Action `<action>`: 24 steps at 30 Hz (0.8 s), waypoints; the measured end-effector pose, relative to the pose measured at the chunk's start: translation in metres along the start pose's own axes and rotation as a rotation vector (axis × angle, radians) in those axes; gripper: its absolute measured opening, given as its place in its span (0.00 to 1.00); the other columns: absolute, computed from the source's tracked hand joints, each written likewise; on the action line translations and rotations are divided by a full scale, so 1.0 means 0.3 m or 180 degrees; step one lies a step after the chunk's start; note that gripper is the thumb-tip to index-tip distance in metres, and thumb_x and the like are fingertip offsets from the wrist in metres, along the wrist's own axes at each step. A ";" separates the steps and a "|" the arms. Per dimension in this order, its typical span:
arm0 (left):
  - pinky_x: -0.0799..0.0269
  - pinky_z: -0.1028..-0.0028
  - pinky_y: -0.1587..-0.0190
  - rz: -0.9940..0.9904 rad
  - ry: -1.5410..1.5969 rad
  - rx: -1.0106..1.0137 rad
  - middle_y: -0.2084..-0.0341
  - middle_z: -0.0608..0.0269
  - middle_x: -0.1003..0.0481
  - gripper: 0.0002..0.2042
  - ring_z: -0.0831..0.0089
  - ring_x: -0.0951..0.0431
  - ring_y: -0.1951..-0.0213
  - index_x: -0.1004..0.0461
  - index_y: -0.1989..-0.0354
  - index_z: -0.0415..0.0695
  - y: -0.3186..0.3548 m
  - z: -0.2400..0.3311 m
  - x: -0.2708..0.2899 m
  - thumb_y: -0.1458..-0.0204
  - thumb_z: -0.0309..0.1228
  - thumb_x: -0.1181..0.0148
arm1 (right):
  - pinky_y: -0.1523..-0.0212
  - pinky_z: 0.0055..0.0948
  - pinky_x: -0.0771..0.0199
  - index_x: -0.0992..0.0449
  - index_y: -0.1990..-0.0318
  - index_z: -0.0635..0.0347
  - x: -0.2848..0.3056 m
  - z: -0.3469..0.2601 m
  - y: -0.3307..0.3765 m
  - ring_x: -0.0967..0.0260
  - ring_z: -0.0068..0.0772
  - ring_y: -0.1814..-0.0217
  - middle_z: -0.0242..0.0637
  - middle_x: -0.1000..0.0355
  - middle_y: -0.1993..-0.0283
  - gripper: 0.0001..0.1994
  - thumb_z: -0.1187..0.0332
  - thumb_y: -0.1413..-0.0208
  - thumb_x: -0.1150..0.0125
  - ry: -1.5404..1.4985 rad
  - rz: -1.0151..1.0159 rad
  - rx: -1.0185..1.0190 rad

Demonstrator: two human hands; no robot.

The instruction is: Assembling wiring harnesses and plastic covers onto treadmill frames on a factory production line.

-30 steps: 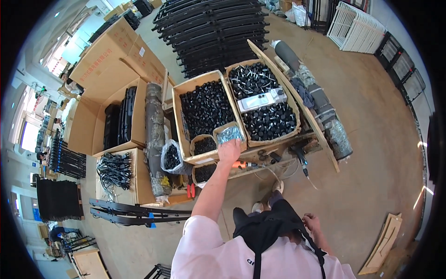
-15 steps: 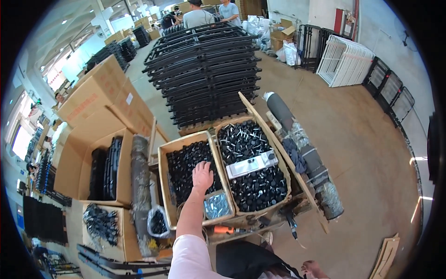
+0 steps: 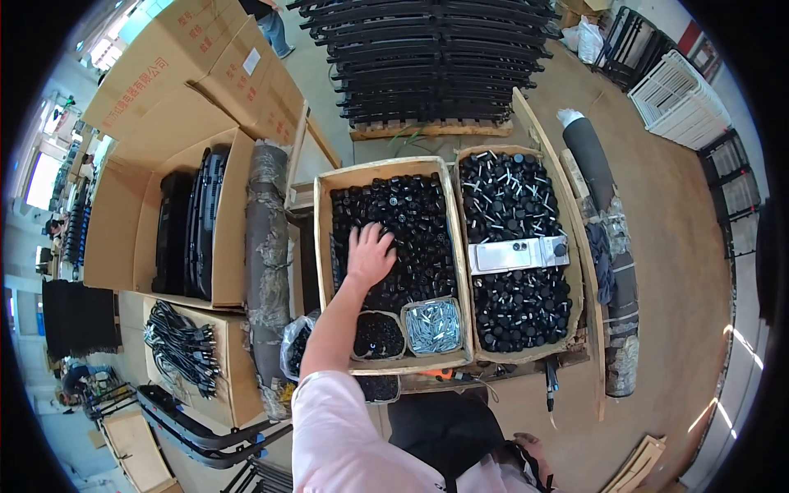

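My left hand [image 3: 372,255] reaches down onto a layer of small black plastic parts [image 3: 419,214] in the left wooden-rimmed bin [image 3: 322,222]. Its fingers are spread and bent toward the parts, and no part shows in its grip. At the near end of this bin, a small tub of tiny black pieces [image 3: 379,333] sits beside a tub of silver screws [image 3: 432,326]. Low at my right side hangs my right hand [image 3: 530,448], away from the bins. Its fingers look loosely parted with nothing seen in them, though it is small in view.
The right bin [image 3: 579,329] holds black-headed bolts [image 3: 514,197], with a pale flat box [image 3: 509,255] lying across them. A wrapped roll [image 3: 269,246] and an open carton [image 3: 123,238] stand left. Beyond is a stack of black frames [image 3: 436,66]. A power tool [image 3: 551,386] hangs at the front edge.
My view has tilted down and shifted, so the bins appear larger and more central. My left hand has gone from over the bin's near middle toward its left side, its fingers spreading wider.
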State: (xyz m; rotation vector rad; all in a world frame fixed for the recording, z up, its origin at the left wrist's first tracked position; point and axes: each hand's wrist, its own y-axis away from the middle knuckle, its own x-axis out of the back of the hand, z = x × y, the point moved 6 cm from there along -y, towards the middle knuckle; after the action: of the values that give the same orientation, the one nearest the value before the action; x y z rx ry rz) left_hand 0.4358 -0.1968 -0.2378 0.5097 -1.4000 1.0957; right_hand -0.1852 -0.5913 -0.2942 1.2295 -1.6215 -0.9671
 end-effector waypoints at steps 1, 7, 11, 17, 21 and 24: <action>0.43 0.45 0.33 0.0017 -0.0053 -0.0024 0.44 0.51 0.29 0.17 0.51 0.35 0.36 0.22 0.53 0.49 0.038 -0.035 0.035 0.51 0.38 0.33 | 0.65 0.25 0.23 0.20 0.46 0.63 0.017 0.000 -0.012 0.19 0.30 0.63 0.40 0.18 0.60 0.14 0.67 0.35 0.42 -0.0235 0.0129 0.0035; 0.41 0.44 0.34 0.0647 -0.0036 0.1096 0.42 0.46 0.33 0.25 0.44 0.37 0.36 0.30 0.39 0.51 -0.168 -0.181 0.094 0.44 0.42 0.34 | 0.66 0.27 0.23 0.19 0.47 0.63 0.054 0.042 -0.093 0.19 0.29 0.66 0.38 0.18 0.61 0.14 0.68 0.35 0.44 -0.0665 0.0417 -0.0175; 0.47 0.33 0.33 0.0166 -0.0189 0.1686 0.41 0.45 0.33 0.25 0.42 0.38 0.35 0.27 0.40 0.50 -0.324 -0.204 -0.027 0.41 0.50 0.37 | 0.65 0.27 0.23 0.19 0.47 0.62 0.025 -0.058 -0.037 0.19 0.27 0.65 0.37 0.18 0.61 0.15 0.67 0.36 0.44 -0.0345 0.0508 -0.0144; 0.40 0.42 0.37 0.0038 -0.0216 0.1027 0.45 0.50 0.28 0.17 0.49 0.34 0.38 0.21 0.55 0.47 -0.184 -0.148 -0.070 0.47 0.45 0.34 | 0.66 0.27 0.22 0.20 0.45 0.64 -0.010 -0.095 0.014 0.19 0.30 0.65 0.40 0.18 0.59 0.14 0.68 0.32 0.45 -0.0284 0.0546 0.0037; 0.38 0.46 0.38 -0.0086 0.0051 0.0905 0.46 0.51 0.29 0.21 0.47 0.33 0.40 0.24 0.45 0.50 -0.216 0.035 -0.027 0.47 0.42 0.33 | 0.72 0.25 0.25 0.21 0.46 0.68 0.025 0.064 0.012 0.22 0.31 0.69 0.43 0.20 0.63 0.13 0.71 0.34 0.42 -0.1108 0.0656 -0.0083; 0.35 0.47 0.38 0.0514 0.0520 0.0490 0.43 0.52 0.29 0.23 0.45 0.33 0.40 0.25 0.41 0.53 -0.373 0.031 -0.022 0.46 0.41 0.34 | 0.74 0.24 0.26 0.21 0.48 0.69 0.005 0.130 -0.029 0.24 0.30 0.71 0.44 0.21 0.64 0.12 0.72 0.35 0.40 -0.1057 0.0561 -0.0235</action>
State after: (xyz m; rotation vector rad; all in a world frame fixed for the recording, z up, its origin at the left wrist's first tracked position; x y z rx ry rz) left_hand 0.5257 -0.2575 -0.2079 0.4118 -1.2360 1.3526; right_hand -0.2196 -0.5916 -0.3148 0.8917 -1.8960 -1.1512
